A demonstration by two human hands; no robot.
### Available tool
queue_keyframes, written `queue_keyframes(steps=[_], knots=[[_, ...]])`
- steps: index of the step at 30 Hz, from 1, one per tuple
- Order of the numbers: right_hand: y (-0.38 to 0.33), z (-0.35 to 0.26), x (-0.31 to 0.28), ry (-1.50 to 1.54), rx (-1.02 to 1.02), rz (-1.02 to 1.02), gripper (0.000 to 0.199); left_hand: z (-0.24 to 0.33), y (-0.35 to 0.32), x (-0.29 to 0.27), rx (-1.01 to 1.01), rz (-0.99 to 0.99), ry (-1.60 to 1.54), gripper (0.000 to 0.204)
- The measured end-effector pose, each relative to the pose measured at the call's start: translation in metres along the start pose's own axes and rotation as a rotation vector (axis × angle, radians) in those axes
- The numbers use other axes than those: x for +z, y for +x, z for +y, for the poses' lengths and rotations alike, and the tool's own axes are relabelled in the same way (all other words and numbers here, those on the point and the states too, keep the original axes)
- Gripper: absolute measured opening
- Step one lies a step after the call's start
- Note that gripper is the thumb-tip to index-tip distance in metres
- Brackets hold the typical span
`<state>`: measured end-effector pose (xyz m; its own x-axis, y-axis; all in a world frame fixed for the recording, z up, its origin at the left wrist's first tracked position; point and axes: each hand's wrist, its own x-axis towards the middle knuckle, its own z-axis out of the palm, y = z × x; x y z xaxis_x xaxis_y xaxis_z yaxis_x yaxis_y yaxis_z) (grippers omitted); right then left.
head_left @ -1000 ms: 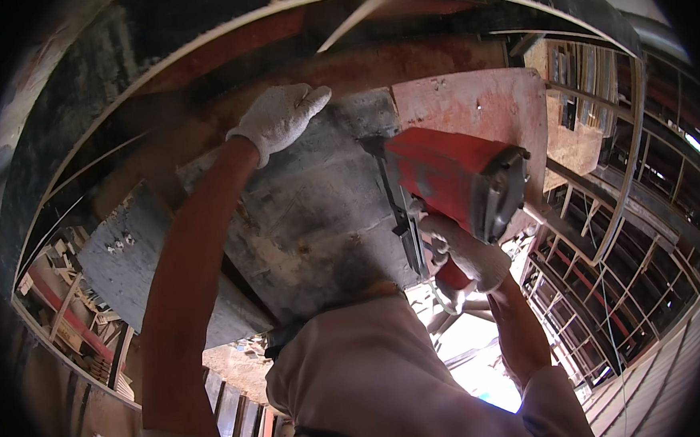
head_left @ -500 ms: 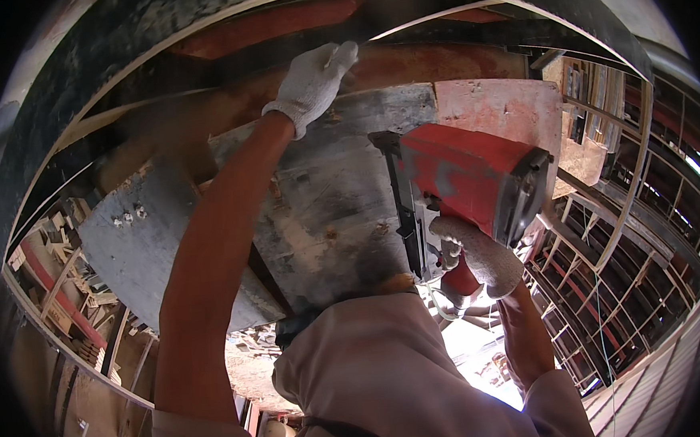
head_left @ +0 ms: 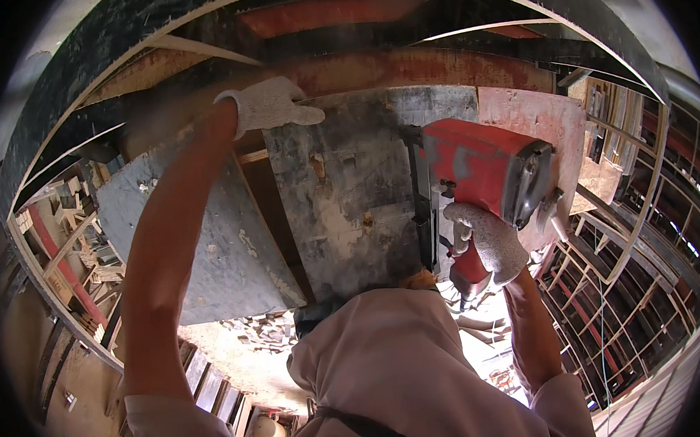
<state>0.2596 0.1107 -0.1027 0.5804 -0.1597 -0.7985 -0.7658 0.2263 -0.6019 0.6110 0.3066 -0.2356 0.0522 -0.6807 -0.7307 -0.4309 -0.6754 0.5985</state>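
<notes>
My right hand (head_left: 492, 246), in a knitted work glove, wraps the grip of a red nail gun (head_left: 475, 163). Its long black magazine (head_left: 422, 206) lies along the tool's left side, over a worn dark grey board (head_left: 348, 194). My left hand (head_left: 267, 107), gloved in white, is at the far left corner of that board, with fingers stretched out to the right. It holds nothing that I can see; whether it presses on the board is unclear. A lighter grey board (head_left: 199, 244) lies to the left across a dark gap, partly behind my left forearm.
A reddish board (head_left: 532, 119) adjoins the grey one on the right. Beyond runs a curved, dark-faced wooden frame (head_left: 217, 10) with a rust-coloured beam (head_left: 405, 67) inside it. Scrap wood (head_left: 261, 332) lies below on the left; metal racking (head_left: 612, 314) stands at right.
My left hand has moved left along the boards' far edge and come a little nearer. The nail gun stays in my right hand, and the whole view has shifted slightly.
</notes>
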Motion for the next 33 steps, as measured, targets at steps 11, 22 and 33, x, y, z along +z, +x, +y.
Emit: queue_keyframes(steps=[11,22,33], knots=[[0.013,-0.059,0.045,-0.002,0.378,0.089,0.017,-0.019,-0.003,0.027,0.01,0.25,-0.179,0.079],[0.009,-0.046,0.068,-0.05,0.328,0.138,0.019,-0.016,0.0,0.022,0.048,0.252,-0.073,0.071],[0.003,-0.049,0.034,-0.253,0.297,-0.083,0.042,-0.01,-0.006,0.024,0.002,0.206,-0.035,0.073]])
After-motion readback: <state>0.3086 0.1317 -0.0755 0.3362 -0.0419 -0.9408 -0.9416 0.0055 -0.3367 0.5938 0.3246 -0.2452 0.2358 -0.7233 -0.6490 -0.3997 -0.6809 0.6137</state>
